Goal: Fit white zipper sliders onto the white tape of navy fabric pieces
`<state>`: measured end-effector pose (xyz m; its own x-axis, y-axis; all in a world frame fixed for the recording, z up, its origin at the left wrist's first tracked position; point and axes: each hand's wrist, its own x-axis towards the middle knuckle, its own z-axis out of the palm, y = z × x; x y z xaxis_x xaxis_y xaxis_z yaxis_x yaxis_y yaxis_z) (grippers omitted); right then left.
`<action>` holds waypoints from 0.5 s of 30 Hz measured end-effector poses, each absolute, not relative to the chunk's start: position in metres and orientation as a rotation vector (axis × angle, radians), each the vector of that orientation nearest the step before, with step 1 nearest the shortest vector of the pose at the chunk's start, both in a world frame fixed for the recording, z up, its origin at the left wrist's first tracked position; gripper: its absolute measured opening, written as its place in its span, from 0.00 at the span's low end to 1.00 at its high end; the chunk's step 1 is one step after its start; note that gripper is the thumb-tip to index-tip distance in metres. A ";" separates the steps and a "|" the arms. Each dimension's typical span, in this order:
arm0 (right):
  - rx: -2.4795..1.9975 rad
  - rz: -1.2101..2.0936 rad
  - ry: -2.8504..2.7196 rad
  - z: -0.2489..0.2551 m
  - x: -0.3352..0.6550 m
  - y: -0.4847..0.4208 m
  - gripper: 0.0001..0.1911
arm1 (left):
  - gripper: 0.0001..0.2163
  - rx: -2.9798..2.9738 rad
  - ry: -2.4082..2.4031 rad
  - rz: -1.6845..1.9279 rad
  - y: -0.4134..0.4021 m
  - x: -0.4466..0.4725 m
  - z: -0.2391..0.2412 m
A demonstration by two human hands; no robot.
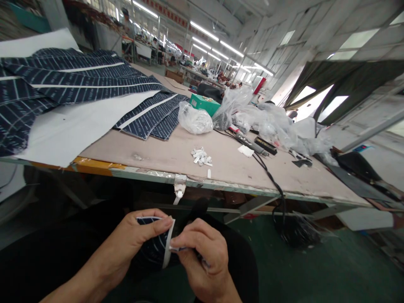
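Over the lap (241, 259), the left hand (139, 231) pinches a navy striped fabric piece (154, 246), the right hand (205, 254) a small whitish bit (177, 248) by its white strip (168, 246); ahead, fabric panels (94, 90) and plastic bags (274, 122) sprawl across the beige worktop (164, 153), fluorescent tubes (204, 31) blazing down the hall.

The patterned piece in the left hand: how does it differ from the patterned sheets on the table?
Size: the held piece looks small, while the patterned sheets look much larger.
Pose: the held piece appears bent, pinched in the left hand; the patterned sheets lie spread and overlapping on the table.
Both are dark blue with pale printed lines and white strips.
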<state>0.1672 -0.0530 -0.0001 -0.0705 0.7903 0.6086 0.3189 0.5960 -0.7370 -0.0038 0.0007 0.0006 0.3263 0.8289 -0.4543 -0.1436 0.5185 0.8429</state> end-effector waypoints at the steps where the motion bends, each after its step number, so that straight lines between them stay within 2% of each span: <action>1: -0.936 0.449 -1.654 0.000 0.166 -0.053 0.11 | 0.20 0.750 1.045 0.736 0.001 -0.004 0.001; 4: -1.061 0.455 -1.452 -0.001 0.162 -0.050 0.10 | 0.19 0.762 1.017 0.737 0.000 -0.005 -0.002; 8: -1.194 0.904 -1.139 -0.004 0.165 -0.040 0.08 | 0.17 0.836 1.002 0.749 -0.004 -0.005 -0.005; 12: -1.026 1.031 -1.239 -0.004 0.168 -0.036 0.04 | 0.17 0.698 0.955 0.767 -0.004 -0.004 -0.004; 15: -0.924 1.193 -1.031 -0.003 0.162 -0.037 0.05 | 0.19 0.614 0.936 0.738 0.001 -0.005 0.002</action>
<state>0.1624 -0.0371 -0.0030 0.0668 0.9890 0.1318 -0.2736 0.1452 -0.9508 -0.0048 0.0014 0.0018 0.3899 0.7827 -0.4852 -0.2891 0.6043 0.7425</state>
